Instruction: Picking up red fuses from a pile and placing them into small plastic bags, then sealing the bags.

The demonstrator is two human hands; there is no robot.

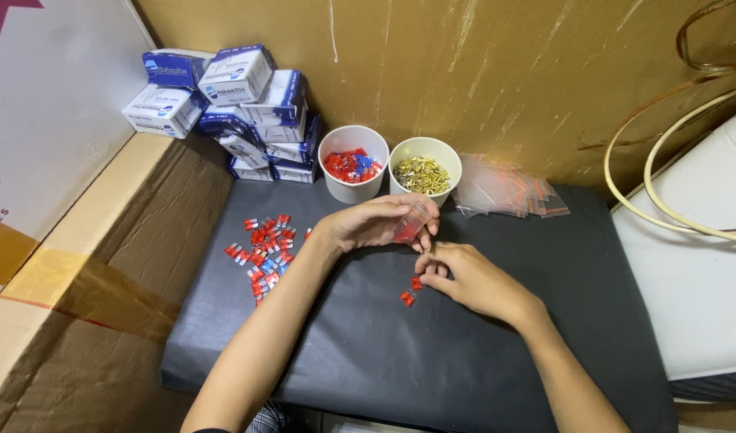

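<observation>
Small red plastic pieces (409,293) lie on the dark mat (400,353) at centre frame, touching the fingertips of the right hand (472,281), which curls over them in a narrow pinch. Largest to smallest: a tan wall fills the top; cardboard runs down the left; the mat spans the middle. Upper left sits a stack of blue and white boxes (240,104). Beside it stand two white cups, one with red and blue pieces (353,164), one with brass metal parts (423,172). The left hand (376,223), just above the right, holds a small clear bag (412,223) containing red pieces, its mouth tilted down-right toward the loose ones. A scatter of red pieces (264,252) lies left.
</observation>
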